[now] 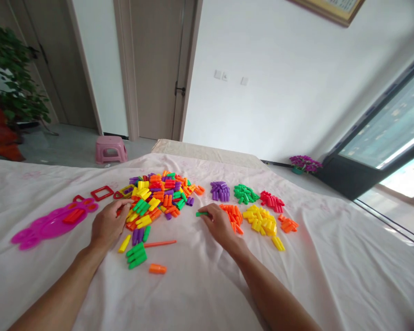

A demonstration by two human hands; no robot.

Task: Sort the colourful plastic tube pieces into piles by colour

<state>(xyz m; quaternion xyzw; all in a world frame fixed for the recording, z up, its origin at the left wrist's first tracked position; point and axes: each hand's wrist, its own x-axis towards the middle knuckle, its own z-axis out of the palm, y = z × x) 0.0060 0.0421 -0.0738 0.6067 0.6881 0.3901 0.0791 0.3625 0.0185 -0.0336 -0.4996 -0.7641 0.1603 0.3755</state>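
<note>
My left hand (111, 221) is at the left edge of a mixed heap of plastic building blocks (163, 195), its fingers closed around a red block (119, 212) that is mostly hidden. Between the heap and the sorted piles, my right hand (218, 223) pinches a small green building block (202, 214) just over the cloth. Right beside that hand lies an orange pile (233, 216). Further right are a yellow pile (260, 219) and a smaller orange group (288, 224). Behind them sit purple (220, 191), green (245, 194) and red (272, 201) piles.
A pink tray-like plastic piece (51, 225) lies at the left, near a red frame (102, 193). Toward me are joined green blocks (136, 256), a thin orange stick (160, 243) and an orange block (158, 269). The cloth (200, 294) is wrinkled. A pink stool (111, 149) stands beyond.
</note>
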